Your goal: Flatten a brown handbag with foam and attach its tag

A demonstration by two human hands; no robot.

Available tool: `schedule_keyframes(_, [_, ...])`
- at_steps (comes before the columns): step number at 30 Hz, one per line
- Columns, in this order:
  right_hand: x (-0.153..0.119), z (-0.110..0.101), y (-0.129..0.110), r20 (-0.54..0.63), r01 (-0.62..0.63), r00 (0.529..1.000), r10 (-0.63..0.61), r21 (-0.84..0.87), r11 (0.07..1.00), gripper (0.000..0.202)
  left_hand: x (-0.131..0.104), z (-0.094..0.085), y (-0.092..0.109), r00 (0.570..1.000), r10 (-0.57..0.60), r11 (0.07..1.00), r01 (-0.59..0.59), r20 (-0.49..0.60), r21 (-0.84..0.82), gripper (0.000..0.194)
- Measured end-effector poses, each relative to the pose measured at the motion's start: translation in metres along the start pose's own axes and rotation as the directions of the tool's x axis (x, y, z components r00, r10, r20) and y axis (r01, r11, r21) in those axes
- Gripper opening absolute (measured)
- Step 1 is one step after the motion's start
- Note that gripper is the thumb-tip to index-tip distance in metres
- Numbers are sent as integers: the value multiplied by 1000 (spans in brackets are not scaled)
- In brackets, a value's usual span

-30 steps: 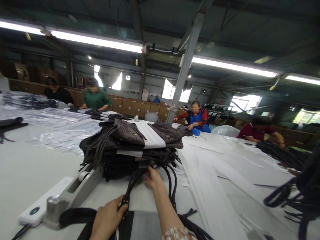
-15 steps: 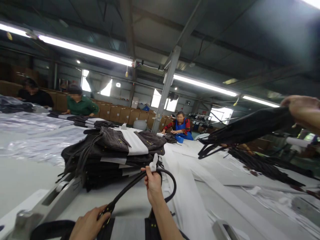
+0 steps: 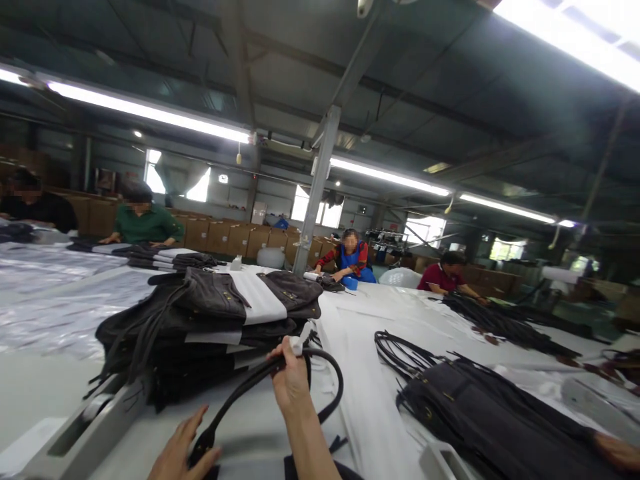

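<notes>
My right hand (image 3: 291,383) is closed round the looped black bag handle (image 3: 336,373), at a spot where a piece of white wrapping (image 3: 296,345) shows. The handle arches above the table. At its lower left end is my left hand (image 3: 183,448), fingers spread and thumb apart, close beside the handle's base. Most of the bag below is cut off by the frame's bottom edge. Just beyond my hands lies a stack of dark grey bags (image 3: 210,300), with white bands (image 3: 260,297) across them.
On the right, another person's hand (image 3: 617,452) rests by dark bags (image 3: 480,407) laid on the white table (image 3: 360,333). A grey metal bar (image 3: 100,427) stands left of me. Clear plastic bags (image 3: 55,287) cover the left side. Several co-workers sit across the table.
The dark bags that another person held up at right now lie on the table. My left hand's fingers have opened away from the handle's base. The view has swung right.
</notes>
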State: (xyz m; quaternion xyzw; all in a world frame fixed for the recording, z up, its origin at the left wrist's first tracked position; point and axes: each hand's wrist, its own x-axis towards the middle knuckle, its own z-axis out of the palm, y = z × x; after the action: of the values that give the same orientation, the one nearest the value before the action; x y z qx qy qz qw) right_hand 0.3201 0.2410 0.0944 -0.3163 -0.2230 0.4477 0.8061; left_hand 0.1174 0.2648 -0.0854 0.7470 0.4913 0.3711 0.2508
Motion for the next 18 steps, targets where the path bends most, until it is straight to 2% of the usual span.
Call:
schedule_keyframes(3, [-26, 19, 2, 110, -94, 991, 77, 156, 983, 29, 5, 5, 8, 993, 105, 986, -110, -45, -123, 78])
schedule_keyframes(4, [-36, 24, 2, 136, -127, 985, 101, 192, 973, 29, 5, 4, 13, 992, 120, 980, -122, -26, -157, 73])
schedule_keyframes(7, [-56, 34, -2, 232, -240, 956, 179, 268, 933, 41, 2, -3, 27, 987, 144, 955, -118, 77, -272, 39])
schedule_keyframes(9, [-58, 34, -6, 246, -276, 946, 211, 268, 923, 50, 0, -6, 32, 984, 149, 937, -108, 101, -332, 36])
schedule_keyframes(13, [-43, 21, -16, 76, -190, 981, 177, 223, 956, 55, 0, -10, 33, 985, 148, 937, -113, 84, -332, 34])
schedule_keyframes(18, [-18, -6, -20, -79, -13, 997, 18, 71, 997, 51, 1, -14, 40, 986, 98, 965, -61, 134, -255, 39])
